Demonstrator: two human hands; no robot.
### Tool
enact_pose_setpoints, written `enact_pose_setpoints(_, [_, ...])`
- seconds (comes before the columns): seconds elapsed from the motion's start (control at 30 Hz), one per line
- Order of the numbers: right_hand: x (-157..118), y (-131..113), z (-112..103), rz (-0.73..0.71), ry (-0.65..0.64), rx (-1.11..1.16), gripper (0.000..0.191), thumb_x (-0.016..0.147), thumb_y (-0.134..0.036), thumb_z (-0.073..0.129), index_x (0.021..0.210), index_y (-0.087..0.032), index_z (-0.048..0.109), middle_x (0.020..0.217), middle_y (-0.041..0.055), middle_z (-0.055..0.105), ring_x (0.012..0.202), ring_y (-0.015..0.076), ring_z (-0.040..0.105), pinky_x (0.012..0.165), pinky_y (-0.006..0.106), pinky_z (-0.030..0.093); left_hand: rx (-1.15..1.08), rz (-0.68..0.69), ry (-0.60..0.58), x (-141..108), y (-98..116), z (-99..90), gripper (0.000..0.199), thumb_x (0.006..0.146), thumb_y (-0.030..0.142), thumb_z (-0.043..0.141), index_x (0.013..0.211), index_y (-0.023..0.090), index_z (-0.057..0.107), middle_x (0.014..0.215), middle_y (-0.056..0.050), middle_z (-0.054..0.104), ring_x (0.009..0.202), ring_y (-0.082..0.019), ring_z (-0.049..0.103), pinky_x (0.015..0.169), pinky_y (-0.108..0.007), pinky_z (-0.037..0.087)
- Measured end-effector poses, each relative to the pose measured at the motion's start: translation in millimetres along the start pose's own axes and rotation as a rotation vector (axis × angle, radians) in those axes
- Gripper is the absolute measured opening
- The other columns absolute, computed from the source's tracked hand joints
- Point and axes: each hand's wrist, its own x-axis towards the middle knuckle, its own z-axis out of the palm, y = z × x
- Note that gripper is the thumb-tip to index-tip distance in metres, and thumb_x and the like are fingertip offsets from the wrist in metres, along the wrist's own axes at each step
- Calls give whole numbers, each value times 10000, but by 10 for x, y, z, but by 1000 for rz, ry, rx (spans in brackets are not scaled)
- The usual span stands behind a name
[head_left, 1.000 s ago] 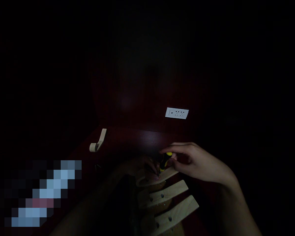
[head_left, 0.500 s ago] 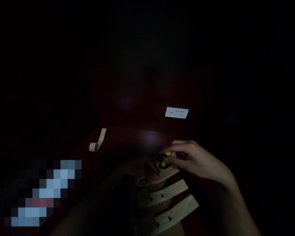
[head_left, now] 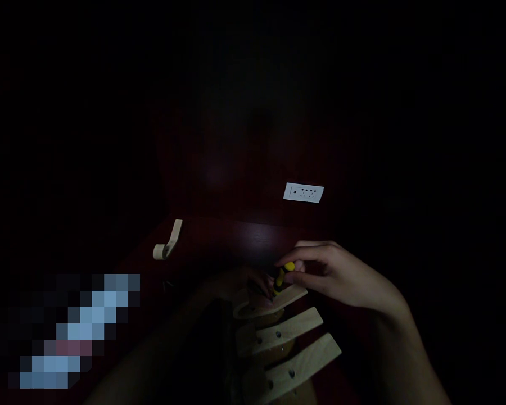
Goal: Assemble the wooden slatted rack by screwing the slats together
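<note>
A short yellow-and-black screwdriver is pinched between the thumb and fingers of my right hand. Its lower end points down at the farthest of several pale wooden hooks, the curved one. My left hand lies in deep shadow over that same hook, fingers bent close to the screwdriver's lower end; what they grip, if anything, is too dark to make out. Nearer to me, a middle hook and a front hook lie across a brown wooden board, each with dark holes.
A loose wooden hook rests on the dark red table at the left, with small dark pieces, perhaps screws, nearer to me. A white socket plate is on the back panel. A blurred-out light patch lies lower left. Everything else is very dark.
The yellow top of the screwdriver has tilted slightly to the right, and my right fingers have shifted a little with it. The hooks and my left hand stay in place.
</note>
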Motion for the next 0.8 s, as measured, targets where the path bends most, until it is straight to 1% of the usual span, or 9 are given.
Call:
enact_pose_setpoints(0.2, [17, 19, 26, 2, 46, -46, 237, 874, -390, 625, 989, -195, 698, 829, 30, 652, 738, 141, 597, 679, 249, 472, 16, 28, -37, 7, 49, -13, 241, 768, 348, 751, 935, 175, 767, 1067, -104, 711, 1075, -281, 605, 970, -369, 394])
enact_pose_setpoints(0.3, [17, 18, 25, 7, 55, -70, 221, 857, -393, 646, 928, -187, 684, 787, 13, 626, 700, 127, 572, 644, 235, 446, 38, 33, -42, 7, 62, -17, 234, 787, 344, 736, 931, 162, 768, 1082, -111, 703, 1082, -277, 600, 974, -360, 392])
enact_pose_setpoints(0.47, [21, 24, 38, 23, 77, -80, 248, 825, -423, 676, 819, -178, 630, 746, -4, 600, 649, 112, 539, 597, 226, 416, 42, 36, -54, 10, 56, -25, 205, 777, 326, 747, 928, 189, 769, 1096, -100, 697, 1089, -280, 594, 966, -370, 399])
enact_pose_setpoints(0.53, [17, 28, 33, 32, 77, -88, 248, 833, -425, 665, 825, -180, 635, 747, 0, 610, 651, 115, 546, 598, 229, 419, 36, 48, -65, 15, 48, -31, 218, 773, 326, 752, 934, 179, 767, 1083, -109, 699, 1099, -287, 589, 965, -372, 400])
enact_pose_setpoints(0.6, [2, 29, 17, 48, 56, -97, 229, 850, -412, 646, 877, -184, 659, 778, 11, 638, 679, 126, 569, 626, 238, 437, 33, 58, -70, 19, 41, -37, 218, 781, 318, 747, 940, 170, 765, 1106, -118, 690, 1121, -286, 579, 971, -371, 395])
enact_pose_setpoints(0.7, [-29, 26, -18, 49, 29, -106, 199, 861, -355, 639, 981, -201, 676, 878, 24, 680, 764, 145, 609, 707, 258, 466, 34, 102, -76, 20, 38, -44, 196, 796, 286, 733, 961, 184, 760, 1169, -112, 666, 1145, -267, 566, 983, -371, 385])
enact_pose_setpoints(0.8, [-46, 21, -32, 31, 19, -94, 216, 845, -305, 657, 1040, -213, 675, 948, 26, 690, 822, 153, 628, 753, 260, 478, 20, 127, -79, 16, 45, -41, 174, 814, 265, 714, 965, 191, 758, 1147, -102, 674, 1121, -254, 578, 984, -378, 385])
